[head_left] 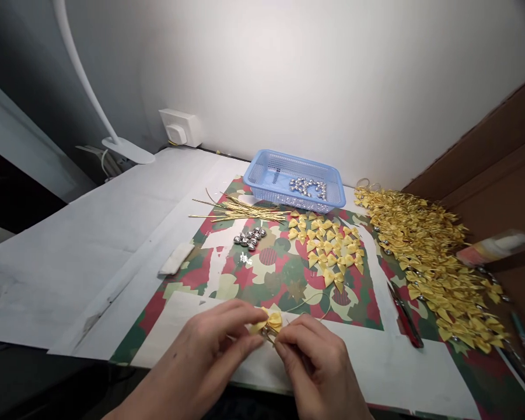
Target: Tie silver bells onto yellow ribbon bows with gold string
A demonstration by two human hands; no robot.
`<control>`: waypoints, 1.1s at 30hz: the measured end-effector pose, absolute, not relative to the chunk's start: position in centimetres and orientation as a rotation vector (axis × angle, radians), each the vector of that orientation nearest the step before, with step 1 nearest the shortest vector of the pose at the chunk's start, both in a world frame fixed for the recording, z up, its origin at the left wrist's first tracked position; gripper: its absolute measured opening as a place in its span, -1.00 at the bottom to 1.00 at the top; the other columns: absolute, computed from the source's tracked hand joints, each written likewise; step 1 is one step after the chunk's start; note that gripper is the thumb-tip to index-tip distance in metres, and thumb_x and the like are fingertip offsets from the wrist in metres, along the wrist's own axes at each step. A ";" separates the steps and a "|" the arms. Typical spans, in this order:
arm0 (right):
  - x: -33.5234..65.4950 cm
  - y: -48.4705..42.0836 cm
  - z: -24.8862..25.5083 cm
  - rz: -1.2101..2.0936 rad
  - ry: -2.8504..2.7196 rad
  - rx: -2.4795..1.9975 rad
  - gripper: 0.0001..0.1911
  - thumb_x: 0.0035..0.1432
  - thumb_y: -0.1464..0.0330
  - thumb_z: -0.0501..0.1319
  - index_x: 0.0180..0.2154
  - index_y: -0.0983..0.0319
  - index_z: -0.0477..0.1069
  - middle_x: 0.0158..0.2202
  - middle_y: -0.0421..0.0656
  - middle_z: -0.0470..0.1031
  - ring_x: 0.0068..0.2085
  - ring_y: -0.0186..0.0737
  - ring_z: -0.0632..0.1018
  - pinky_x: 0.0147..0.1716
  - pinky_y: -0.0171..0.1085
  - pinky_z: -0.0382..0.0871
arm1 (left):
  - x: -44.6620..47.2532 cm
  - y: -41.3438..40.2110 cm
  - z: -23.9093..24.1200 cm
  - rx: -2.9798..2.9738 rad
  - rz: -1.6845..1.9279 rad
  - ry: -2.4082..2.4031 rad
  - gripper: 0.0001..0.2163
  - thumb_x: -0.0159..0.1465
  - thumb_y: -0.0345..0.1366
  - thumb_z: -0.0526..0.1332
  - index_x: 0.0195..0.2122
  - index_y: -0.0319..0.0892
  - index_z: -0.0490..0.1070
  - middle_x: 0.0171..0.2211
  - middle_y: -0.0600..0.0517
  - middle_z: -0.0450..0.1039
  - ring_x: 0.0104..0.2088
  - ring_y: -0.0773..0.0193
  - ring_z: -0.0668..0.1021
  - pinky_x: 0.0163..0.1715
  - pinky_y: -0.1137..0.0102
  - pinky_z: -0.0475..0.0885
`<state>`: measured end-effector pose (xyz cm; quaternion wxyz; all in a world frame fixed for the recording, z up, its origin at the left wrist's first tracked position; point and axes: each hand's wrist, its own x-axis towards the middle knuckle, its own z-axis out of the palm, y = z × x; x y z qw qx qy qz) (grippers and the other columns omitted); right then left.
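Near the front edge of the table, my left hand (221, 344) pinches a small yellow ribbon bow (272, 319) between thumb and fingers. My right hand (312, 361) is closed at the bow's lower right, its fingertips on a thin gold cord (269, 337). Something small and shiny shows under the bow, partly covered by fingers. A loose loop of thin cord (321, 296) curves over the mat behind my right hand. Beyond my hands lie several silver jingle bells (250, 238), a bundle of gold cords (245, 210) and spread yellow bows (330, 248).
A blue basket (262, 189) with silver bells stands at the back. On the right are a big heap of bows with cords and bells (420, 245), scissors (406, 318) and a bottle (494, 248). A folded white cloth (176, 259) and a lamp (129, 150) are leftward.
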<state>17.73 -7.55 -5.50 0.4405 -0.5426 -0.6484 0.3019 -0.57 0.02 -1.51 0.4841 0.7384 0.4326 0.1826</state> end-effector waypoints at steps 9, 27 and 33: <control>19.4 -7.2 -4.7 1.159 -1.534 -1.267 -0.84 0.23 0.48 0.20 -0.41 0.21 0.47 -0.44 -0.23 0.41 -0.41 -0.31 0.43 -0.42 -0.36 0.24 | 0.5 1.4 -3.0 2.144 0.280 1.245 -0.78 0.39 -0.25 0.03 -0.30 -0.10 0.44 -0.15 -0.04 0.42 -0.25 0.09 0.58 -0.30 0.24 0.45; 19.2 -7.6 -4.8 1.036 -1.508 -1.304 -0.81 0.20 0.50 0.17 -0.45 0.21 0.42 -0.47 -0.26 0.36 -0.42 -0.36 0.40 -0.43 -0.37 0.18 | 0.4 0.1 -3.8 2.181 0.376 1.250 -0.82 0.36 -0.36 0.02 -0.41 -0.03 0.23 -0.47 0.12 0.42 -0.45 0.17 0.51 -0.44 0.33 0.37; 19.1 -8.0 -4.2 1.011 -1.622 -1.235 -0.84 0.18 0.55 0.22 -0.35 0.18 0.48 -0.39 -0.25 0.42 -0.38 -0.36 0.45 -0.43 -0.40 0.23 | 0.5 0.3 -2.2 2.042 0.468 1.042 -0.76 0.45 -0.30 0.03 -0.33 -0.07 0.42 -0.39 0.09 0.50 -0.38 0.23 0.55 -0.38 0.38 0.42</control>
